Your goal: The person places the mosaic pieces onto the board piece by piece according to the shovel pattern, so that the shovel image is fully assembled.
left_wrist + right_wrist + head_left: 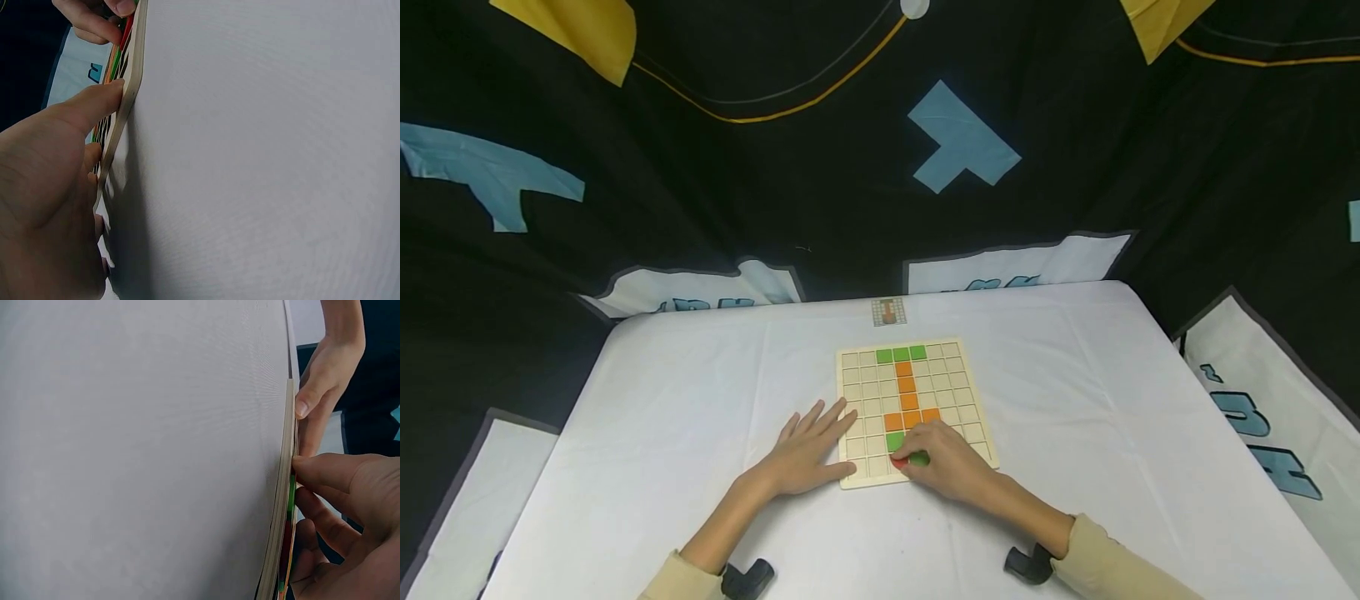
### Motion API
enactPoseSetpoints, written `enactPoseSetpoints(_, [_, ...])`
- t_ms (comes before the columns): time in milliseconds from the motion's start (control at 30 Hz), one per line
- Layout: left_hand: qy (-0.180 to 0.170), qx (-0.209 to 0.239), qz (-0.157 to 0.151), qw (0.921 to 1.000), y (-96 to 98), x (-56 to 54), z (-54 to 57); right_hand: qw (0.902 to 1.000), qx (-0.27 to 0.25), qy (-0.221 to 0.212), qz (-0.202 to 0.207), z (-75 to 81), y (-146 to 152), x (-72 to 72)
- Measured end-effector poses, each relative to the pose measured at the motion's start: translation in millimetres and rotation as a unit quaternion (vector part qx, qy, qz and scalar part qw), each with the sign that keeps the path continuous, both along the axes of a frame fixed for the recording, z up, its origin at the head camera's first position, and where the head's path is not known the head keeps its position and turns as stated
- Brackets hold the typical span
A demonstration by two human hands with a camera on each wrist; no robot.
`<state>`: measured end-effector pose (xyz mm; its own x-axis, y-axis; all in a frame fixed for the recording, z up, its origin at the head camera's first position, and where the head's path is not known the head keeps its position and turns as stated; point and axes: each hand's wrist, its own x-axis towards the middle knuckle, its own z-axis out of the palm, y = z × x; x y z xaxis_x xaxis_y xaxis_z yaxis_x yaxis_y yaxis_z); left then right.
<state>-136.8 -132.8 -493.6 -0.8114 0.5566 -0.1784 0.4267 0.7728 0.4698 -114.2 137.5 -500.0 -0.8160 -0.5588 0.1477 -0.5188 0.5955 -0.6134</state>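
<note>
A pale wooden grid board (859, 392) lies on the white table. My left hand (807, 454) rests at its left edge, fingers spread, with the thumb on the near left corner. Over the near rows, my right hand (946, 462) pinches a red tile (899, 462) between thumb and fingertips. In the left wrist view that red tile (127, 31) stands tilted at the board's surface. Several orange tiles (907, 385) form a column with a short row below it. Green tiles (901, 354) line the far row; another green tile (895, 442) sits near my right fingertips. My right hand hides part of the near rows.
A small picture card (889, 312) with a similar grid pattern lies beyond the board. White cloth covers the table (1060, 375), and a dark patterned curtain (820, 183) hangs behind it. Black devices (1028, 565) sit at both wrists.
</note>
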Motion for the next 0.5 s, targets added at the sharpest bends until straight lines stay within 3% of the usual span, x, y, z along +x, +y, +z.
enactPoseSetpoints(333, [0.004,-0.001,-0.006,1.0,-0.1,-1.0,-1.8,0.9998,0.017,-0.004,-0.008,1.6,3.1,3.2])
enactPoseSetpoints(500, [0.01,0.0,-0.007,0.9999,-0.3,-1.5,0.0,0.9998,0.002,0.016,-0.008,3.1,8.1,4.6])
